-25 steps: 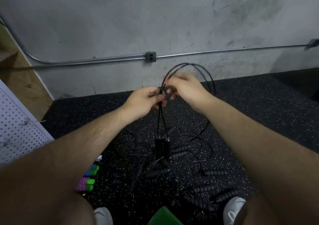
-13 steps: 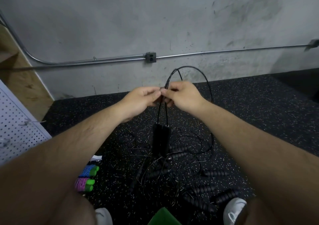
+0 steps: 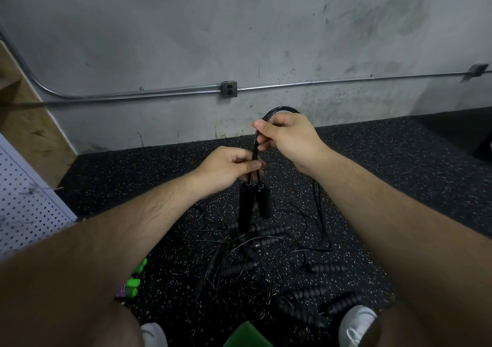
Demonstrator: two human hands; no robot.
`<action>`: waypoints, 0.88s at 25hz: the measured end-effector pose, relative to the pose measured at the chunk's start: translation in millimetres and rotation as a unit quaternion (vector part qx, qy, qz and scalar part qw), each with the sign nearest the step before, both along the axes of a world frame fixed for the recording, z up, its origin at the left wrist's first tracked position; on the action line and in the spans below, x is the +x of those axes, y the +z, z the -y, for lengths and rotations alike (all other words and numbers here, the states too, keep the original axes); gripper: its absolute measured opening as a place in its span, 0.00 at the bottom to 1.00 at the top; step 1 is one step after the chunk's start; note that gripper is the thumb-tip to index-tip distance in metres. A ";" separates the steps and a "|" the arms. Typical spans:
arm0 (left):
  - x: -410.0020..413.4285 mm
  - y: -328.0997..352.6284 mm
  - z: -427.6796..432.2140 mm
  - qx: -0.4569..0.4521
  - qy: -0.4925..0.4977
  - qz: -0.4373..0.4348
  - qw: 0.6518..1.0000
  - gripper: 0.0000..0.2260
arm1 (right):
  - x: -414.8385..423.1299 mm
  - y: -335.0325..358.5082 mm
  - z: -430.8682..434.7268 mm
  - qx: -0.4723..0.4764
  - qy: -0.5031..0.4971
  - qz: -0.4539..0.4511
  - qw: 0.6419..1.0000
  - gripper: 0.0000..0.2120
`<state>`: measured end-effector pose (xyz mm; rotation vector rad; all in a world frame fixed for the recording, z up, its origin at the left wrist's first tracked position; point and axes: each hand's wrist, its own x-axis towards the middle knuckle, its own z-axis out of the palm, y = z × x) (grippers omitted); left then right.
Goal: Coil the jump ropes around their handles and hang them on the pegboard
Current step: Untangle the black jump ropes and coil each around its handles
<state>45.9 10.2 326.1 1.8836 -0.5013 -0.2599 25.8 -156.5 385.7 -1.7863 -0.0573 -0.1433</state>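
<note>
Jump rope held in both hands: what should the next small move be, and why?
Probably the right hand sweeps its cord down around the two handles to start a wrap: the left hand pinches the cord just above the handles, which hang side by side, unwrapped, and slack trails to the floor.

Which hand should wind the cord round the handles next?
Likely the right hand: it holds the gathered cord loop, while the left hand pinches it just above the hanging handles.

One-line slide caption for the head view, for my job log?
The left hand and right hand pinch a jump rope's cord above its dangling handles, over tangled ropes on the floor.
</note>
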 end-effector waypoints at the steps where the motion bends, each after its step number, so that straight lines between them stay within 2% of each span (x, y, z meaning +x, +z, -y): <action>1: 0.6 2.7 0.9 -0.002 0.011 0.012 1.000 0.04 | -0.2 -0.9 2.3 0.006 -0.001 -0.002 1.000 0.12; 2: 1.8 6.5 1.0 0.000 0.026 0.029 0.999 0.05 | -0.8 -1.8 4.4 -0.002 -0.002 -0.002 1.000 0.11; 4: 5.0 15.8 0.8 0.011 0.059 0.060 0.996 0.06 | -4.0 -6.9 7.2 -0.075 -0.017 -0.009 0.997 0.09; 6: 8.2 26.3 -0.1 0.019 0.080 0.072 0.994 0.07 | -12.2 -18.5 3.9 -0.168 -0.020 -0.038 0.985 0.15; 8: 10.5 35.2 -0.7 0.008 0.093 0.069 0.993 0.07 | -24.6 -39.3 -6.1 -0.195 -0.004 -0.071 0.978 0.28; 10: 10.8 42.0 -0.1 -0.006 0.108 0.067 0.992 0.06 | -39.5 -61.5 -21.0 -0.178 0.003 -0.082 0.981 0.48; 11: 10.1 44.5 0.3 -0.012 0.112 0.068 0.991 0.06 | -44.5 -70.9 -29.2 -0.173 -0.007 -0.080 0.982 0.55; 13: 6.7 49.1 1.4 -0.030 0.119 0.066 0.990 0.06 | -49.5 -81.1 -44.0 -0.176 -0.054 -0.067 0.981 0.59; 15: 3.5 51.6 1.3 -0.053 0.130 0.048 0.989 0.08 | -49.2 -85.3 -54.0 -0.186 -0.101 -0.033 0.977 0.54; 17: 2.1 50.9 -0.2 -0.081 0.154 0.013 0.985 0.08 | -47.6 -84.8 -57.1 -0.186 -0.108 -0.021 0.976 0.41; 19: 2.6 46.6 -7.1 -0.097 0.182 -0.033 0.978 0.08 | -48.9 -81.4 -55.6 -0.200 -0.082 -0.054 0.975 0.30; 22: 4.3 35.5 -26.7 -0.062 0.206 -0.130 0.968 0.11 | -54.0 -70.8 -47.1 -0.326 -0.051 -0.055 0.942 0.23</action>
